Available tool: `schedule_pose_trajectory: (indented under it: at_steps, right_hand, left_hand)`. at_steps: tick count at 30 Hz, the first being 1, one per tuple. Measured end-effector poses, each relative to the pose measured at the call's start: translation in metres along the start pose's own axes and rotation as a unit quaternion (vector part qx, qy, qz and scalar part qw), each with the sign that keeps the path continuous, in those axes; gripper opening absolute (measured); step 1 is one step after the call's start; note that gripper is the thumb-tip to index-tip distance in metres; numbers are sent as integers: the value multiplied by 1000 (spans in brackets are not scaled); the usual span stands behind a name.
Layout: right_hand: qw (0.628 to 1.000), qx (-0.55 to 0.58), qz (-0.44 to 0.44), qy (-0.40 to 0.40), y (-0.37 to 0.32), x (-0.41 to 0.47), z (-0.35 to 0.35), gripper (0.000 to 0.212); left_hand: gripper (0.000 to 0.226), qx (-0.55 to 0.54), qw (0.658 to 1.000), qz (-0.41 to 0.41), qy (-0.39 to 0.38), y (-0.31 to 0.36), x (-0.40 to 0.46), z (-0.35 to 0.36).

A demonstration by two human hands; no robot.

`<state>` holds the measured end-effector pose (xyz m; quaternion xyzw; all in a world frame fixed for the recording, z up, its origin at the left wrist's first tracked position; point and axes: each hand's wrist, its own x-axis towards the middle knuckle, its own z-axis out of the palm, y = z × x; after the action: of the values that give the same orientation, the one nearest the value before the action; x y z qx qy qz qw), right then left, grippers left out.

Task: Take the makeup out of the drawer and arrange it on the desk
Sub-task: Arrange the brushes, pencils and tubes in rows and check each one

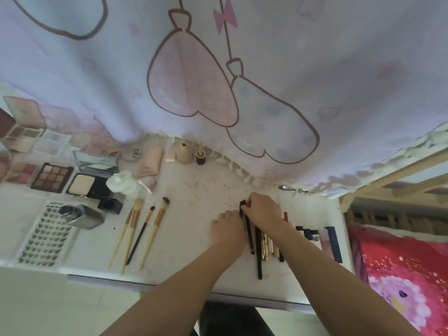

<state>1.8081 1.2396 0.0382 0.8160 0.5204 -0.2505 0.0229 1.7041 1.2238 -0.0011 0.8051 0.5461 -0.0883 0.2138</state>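
On the white desk (201, 190) lies a row of makeup sticks and pencils (260, 246), side by side. My right hand (263, 209) pinches the top end of a black stick (247, 226) at the row's left side. My left hand (228, 230) lies beside the row with its fingers resting against that black stick. More tubes and lipsticks (317, 236) lie to the right of my right arm. Several brushes (143, 229) lie to the left. The drawer is not in view.
Eyeshadow palettes (52, 175), compacts, a lash tray (43, 236), a grey bottle (84, 215) and small bottles (185, 152) fill the left and back of the desk. A printed curtain (218, 81) hangs behind. A red bedspread (400, 275) is at right.
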Motion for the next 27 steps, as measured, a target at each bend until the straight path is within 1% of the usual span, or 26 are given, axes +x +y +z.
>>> schedule_pose_trajectory:
  at_steps: [2, 4, 6, 7, 10, 12, 14, 16, 22, 25, 26, 27]
  right_hand:
    - [1000, -2, 1, -6, -3, 0, 0, 23]
    - [1000, 19, 7, 5, -4, -1, -3, 23]
    - [997, 77, 12, 12, -7, -5, -8, 26]
    - [993, 119, 4, -1, -9, -7, -11, 27]
    - [970, 228, -44, -75, -20, -23, -18, 28]
    - [954, 277, -65, -96, -29, -35, -22, 30]
    - [939, 316, -78, -116, -39, -46, -24, 29]
    - [920, 357, -86, -135, -50, -57, -24, 27]
    - [880, 437, -88, -166, -85, -78, -23, 30]
    - [870, 450, -75, -188, -97, -84, -17, 29]
    - [870, 460, -57, -170, -94, -83, -18, 28]
    - [867, 478, -32, -136, -87, -82, -23, 27]
  left_hand:
    - [28, -25, 999, -24, -5, -4, 0, -4]
    - [24, -57, 998, -31, -7, -11, -1, -11]
    - [20, -108, 994, -11, -3, -21, -6, -20]
    - [17, -134, 991, 13, 2, -27, -10, -26]
    - [12, -162, 983, 89, 10, -48, -25, -47]
    - [13, -157, 981, 117, -9, -64, -33, -62]
    - [21, -165, 978, 127, -22, -81, -41, -76]
    - [25, -183, 974, 130, -18, -95, -50, -87]
    - [22, -191, 969, 151, -31, -134, -71, -117]
    - [22, -193, 966, 156, -68, -147, -78, -126]
    - [22, -181, 967, 152, -97, -157, -80, -131]
    - [22, -175, 965, 140, -133, -172, -83, -136]
